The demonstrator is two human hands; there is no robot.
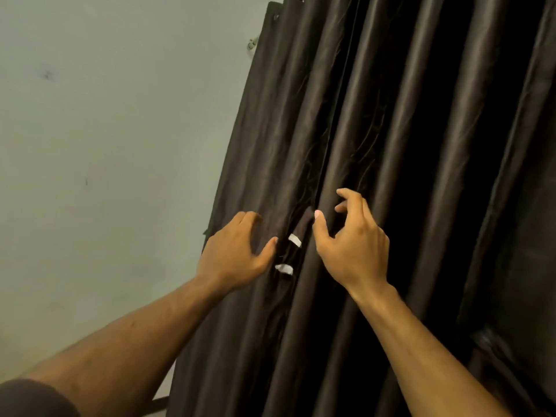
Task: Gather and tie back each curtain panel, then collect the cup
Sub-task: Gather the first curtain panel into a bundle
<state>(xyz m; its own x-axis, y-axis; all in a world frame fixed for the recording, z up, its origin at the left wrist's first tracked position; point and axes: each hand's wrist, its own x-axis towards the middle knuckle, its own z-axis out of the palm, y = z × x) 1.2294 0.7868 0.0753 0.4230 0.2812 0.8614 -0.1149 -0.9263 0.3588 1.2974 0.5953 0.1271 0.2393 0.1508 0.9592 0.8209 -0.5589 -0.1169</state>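
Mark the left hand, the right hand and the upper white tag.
left hand (233, 257), head view, back of hand.
right hand (355, 246), head view, back of hand.
upper white tag (294, 240), head view, its middle.

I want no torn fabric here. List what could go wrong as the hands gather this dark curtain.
1. The left hand and right hand only touch the dark curtain with loose fingers; folds may slip out.
2. The white tags between the hands could snag a finger.
3. A hard pull might strain the grommets at the top.
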